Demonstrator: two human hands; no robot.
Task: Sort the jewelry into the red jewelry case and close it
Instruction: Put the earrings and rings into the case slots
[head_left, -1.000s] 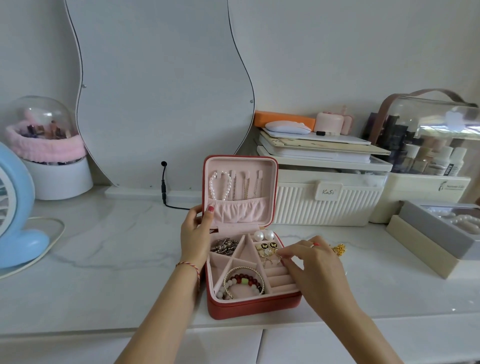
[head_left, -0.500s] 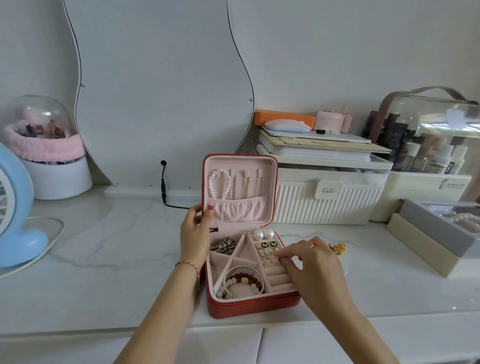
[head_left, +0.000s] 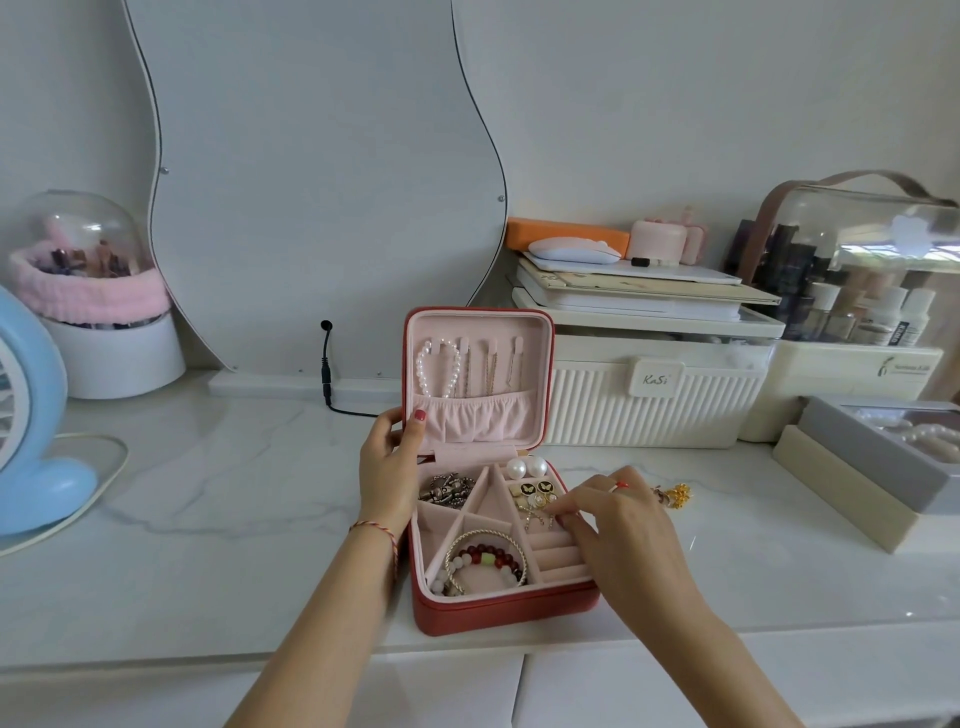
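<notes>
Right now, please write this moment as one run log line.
left hand holds lid of open red jewelry case | right hand fingers at earring slots | gold piece outside on counter

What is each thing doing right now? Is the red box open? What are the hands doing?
red jewelry case: open, lid upright
left hand: holds the lid's left edge
right hand: fingers curled at small earrings in the case's right side; whether they pinch one is unclear
pearl bracelet: hanging in the lid
beaded bracelets: lying in the front compartment
gold ornament: out on the counter
</notes>
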